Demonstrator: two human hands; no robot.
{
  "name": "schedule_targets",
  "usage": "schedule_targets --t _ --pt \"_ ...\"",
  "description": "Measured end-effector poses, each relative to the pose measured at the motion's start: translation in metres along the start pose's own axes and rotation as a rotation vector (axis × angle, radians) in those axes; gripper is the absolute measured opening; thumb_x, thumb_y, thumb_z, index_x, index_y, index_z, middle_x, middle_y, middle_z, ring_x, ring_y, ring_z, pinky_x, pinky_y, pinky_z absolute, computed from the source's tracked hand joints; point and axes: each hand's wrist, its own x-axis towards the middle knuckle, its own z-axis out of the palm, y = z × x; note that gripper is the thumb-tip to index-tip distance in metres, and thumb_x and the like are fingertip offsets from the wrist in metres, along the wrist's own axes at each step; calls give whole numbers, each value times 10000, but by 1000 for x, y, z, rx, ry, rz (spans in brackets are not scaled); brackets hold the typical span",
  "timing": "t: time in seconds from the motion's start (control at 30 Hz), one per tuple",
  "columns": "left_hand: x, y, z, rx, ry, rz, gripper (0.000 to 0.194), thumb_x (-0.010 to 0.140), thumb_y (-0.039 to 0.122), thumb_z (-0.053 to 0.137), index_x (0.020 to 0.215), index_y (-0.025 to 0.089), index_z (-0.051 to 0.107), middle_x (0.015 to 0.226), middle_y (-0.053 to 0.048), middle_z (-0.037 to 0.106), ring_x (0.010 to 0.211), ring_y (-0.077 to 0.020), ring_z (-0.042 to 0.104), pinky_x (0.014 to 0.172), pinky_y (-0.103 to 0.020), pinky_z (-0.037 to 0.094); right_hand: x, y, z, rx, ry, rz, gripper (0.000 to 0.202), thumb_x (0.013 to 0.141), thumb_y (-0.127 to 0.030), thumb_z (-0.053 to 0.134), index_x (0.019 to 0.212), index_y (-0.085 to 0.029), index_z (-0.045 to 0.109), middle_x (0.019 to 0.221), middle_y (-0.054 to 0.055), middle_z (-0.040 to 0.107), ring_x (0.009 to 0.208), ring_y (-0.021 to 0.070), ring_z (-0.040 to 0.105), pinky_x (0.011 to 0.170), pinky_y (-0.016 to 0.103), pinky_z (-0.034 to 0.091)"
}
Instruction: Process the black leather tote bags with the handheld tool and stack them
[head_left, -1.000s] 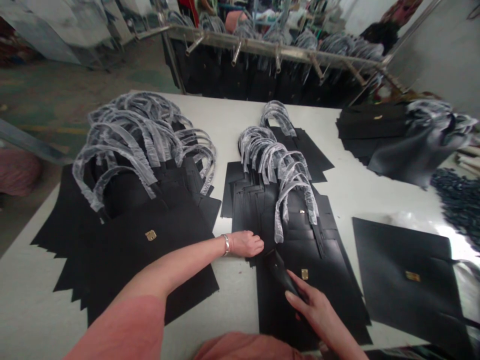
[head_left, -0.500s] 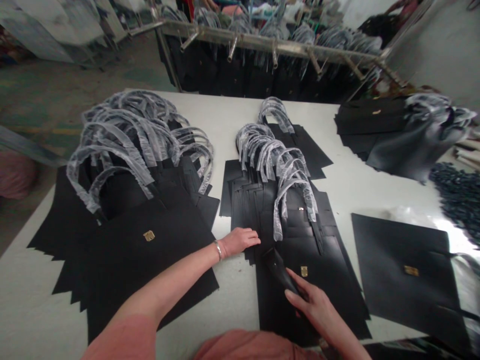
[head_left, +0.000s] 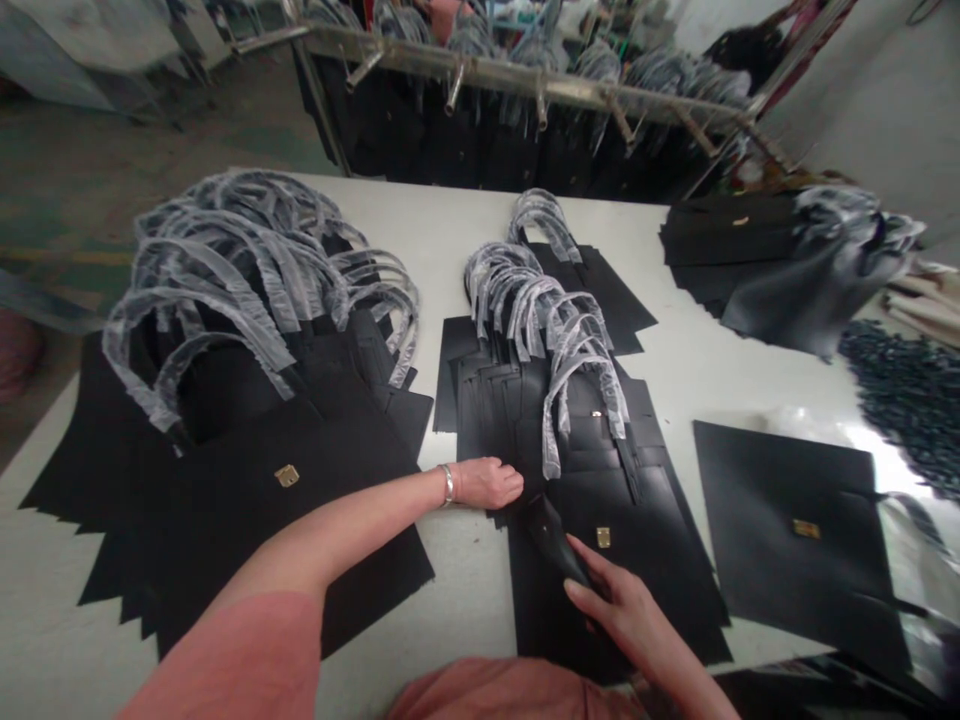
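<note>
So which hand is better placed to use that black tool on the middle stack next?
Probably the right: the right hand grips the black handheld tool over the middle stack of bag panels, while the left hand is at the stack's left edge.

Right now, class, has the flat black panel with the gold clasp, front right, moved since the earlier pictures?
No. The panel keeps its place on the white table beside the middle black stack; the whole view has shifted slightly.
</note>
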Motion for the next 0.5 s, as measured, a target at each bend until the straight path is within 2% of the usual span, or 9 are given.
schedule_targets --t 0.1,0.2,0.33,0.43,0.5 --pt "-4 3 3 -53 62 -124 196 937 160 407 819 180 562 759 -54 559 689 -159 514 571 -279 359 0 0 0 4 11 -11 627 783 -432 619 1364 -213 534 886 24 737 700 204 650 642 307 540" --pt "-8 11 11 -128 173 -302 211 949 146 381 844 173 561 786 -50 559 730 -163 537 642 -275 417 1 1 1 19 24 -11 631 781 -441 617 1365 -219 533 901 26 740 697 205 652 629 309 546" --pt "-8 22 24 -271 397 -593 209 971 211 366 866 185 545 838 -37 554 779 -158 575 697 -278 472 3 0 2 26 31 -17 631 783 -437 616 1369 -221 526 927 19 739 689 194 644 634 304 547" --pt "-6 26 31 -405 606 -854 287 994 221 229 939 183 508 913 -54 548 826 -148 613 668 -256 507 3 0 3 25 27 -13 637 775 -429 629 1366 -214 530 909 15 738 692 192 639 640 300 543" --pt "-5 29 34 -520 706 -982 305 994 227 183 998 176 484 940 -67 560 850 -148 637 640 -243 523 3 2 4 33 31 -5 639 773 -428 633 1365 -211 532 868 9 734 672 188 631 624 295 538"
